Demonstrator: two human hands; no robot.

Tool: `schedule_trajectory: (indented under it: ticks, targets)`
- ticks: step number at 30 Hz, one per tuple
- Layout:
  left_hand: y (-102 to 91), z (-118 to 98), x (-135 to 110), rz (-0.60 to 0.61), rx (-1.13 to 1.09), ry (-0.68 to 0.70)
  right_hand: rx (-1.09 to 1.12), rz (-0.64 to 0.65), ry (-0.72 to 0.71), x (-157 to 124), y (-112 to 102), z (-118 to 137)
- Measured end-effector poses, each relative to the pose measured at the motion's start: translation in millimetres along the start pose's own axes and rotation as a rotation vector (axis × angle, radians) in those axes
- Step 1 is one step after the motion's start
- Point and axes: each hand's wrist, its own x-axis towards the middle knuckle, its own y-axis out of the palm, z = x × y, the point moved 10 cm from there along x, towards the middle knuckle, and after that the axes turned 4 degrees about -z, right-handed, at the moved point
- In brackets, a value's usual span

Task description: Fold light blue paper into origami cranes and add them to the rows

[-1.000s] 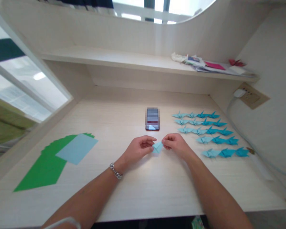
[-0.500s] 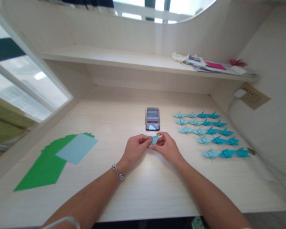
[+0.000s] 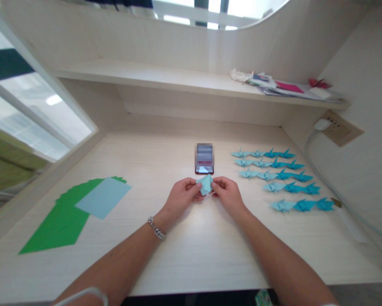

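Folded lt-blue paper (image 3: 205, 185) is btwn the person's L hand (image 3: 186, 190) & R hand (image 3: 225, 190), each pinching a side. Phone (image 3: 204, 160) just beyond them; cranes (image 3: 283, 175) in rows right of R hand; green sheets (image 3: 58, 225) well left of L hand.

the paper (image 3: 205, 185) is pale blue, small and folded into layers, with creases fanning down from a point at its top. one corner juts to the left, and the lower end narrows. it is pinched at both sides, its folded face in view, slightly below and right of the frame's middle. its underside is hidden.
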Motion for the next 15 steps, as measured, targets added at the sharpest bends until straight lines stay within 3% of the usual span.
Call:
schedule_trajectory:
  ticks: [4,9,15]
  targets:
    - [-2.2,-1,1,-0.013,0.036,0.026,0.012,-0.012,-0.033,-3,2,6]
    - [-10.1,-6,1,-0.091,0.038,0.080,-0.024,-0.029,-0.171,-13,6,26]
    - [-16.2,-9,0,-0.154,0.136,0.137,-0.079,-0.037,-0.184,-16,8,28]
